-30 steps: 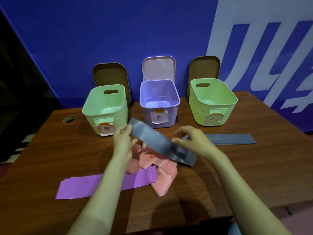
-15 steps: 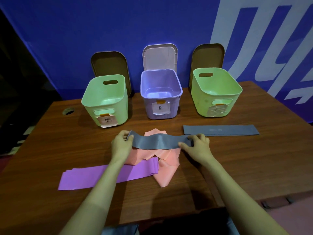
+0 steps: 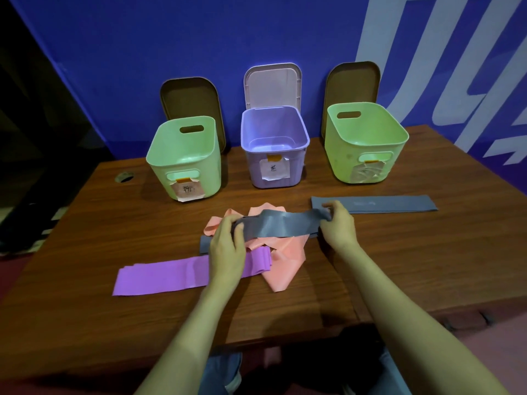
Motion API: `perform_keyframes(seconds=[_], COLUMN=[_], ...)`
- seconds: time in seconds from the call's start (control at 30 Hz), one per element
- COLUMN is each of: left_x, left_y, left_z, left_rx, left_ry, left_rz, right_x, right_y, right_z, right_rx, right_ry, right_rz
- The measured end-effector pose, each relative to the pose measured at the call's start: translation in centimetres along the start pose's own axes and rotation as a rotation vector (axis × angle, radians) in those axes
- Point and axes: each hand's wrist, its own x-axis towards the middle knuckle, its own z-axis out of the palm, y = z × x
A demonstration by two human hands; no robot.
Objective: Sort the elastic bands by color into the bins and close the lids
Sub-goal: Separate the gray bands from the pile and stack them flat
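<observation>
A grey elastic band (image 3: 281,226) stretches between my two hands just above a crumpled pink band (image 3: 285,259). My left hand (image 3: 226,248) pinches its left end, and my right hand (image 3: 338,228) pinches its right end. A purple band (image 3: 159,276) lies flat at the lower left, partly under my left wrist. A second grey band (image 3: 379,203) lies flat to the right. Behind stand three open bins: a green one (image 3: 185,158) on the left, a purple one (image 3: 273,146) in the middle, a green one (image 3: 366,141) on the right.
Each bin's lid leans on the blue wall behind it: brown (image 3: 192,102), pale pink (image 3: 272,84), brown (image 3: 352,81). Paper labels hang on the bin fronts. A round cable hole (image 3: 125,177) sits in the wooden table (image 3: 413,266) at the far left.
The grey band came down from a raised, tilted hold to lie level just over the pink band. Both hands lowered with it and keep hold of its ends.
</observation>
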Motion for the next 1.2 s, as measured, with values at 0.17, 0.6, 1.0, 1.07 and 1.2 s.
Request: perform_keyframes(seconds=[0.17,0.6,1.0,1.07,1.2], left_x=[0.4,6.9,7.8,7.8,7.8], left_y=[2.4,8.7,6.9,6.7,6.2], left_z=[0.0,12.3,20.0,20.2,20.5], left_rx=[-0.152,-0.361,-0.071,-0.051,-0.027], left_ry=[0.105,-0.043,-0.265,-0.259,-0.238], left_rz=[-0.017,-0.152,-0.326,-0.313,-0.287], right_x=[-2.6,4.5,8.5,9.0,9.8], right_y=[-1.0,6.3,13.7,14.1,14.1], right_z=[-3.3,-13.6,-14.8,-14.6,-14.5], right_rx=[0.158,0.234,0.125,0.088,0.082], right_ry=[0.194,0.479,0.371,0.372,0.389], right_rz=[-0.245,-0.05,0.186,0.16,0.125])
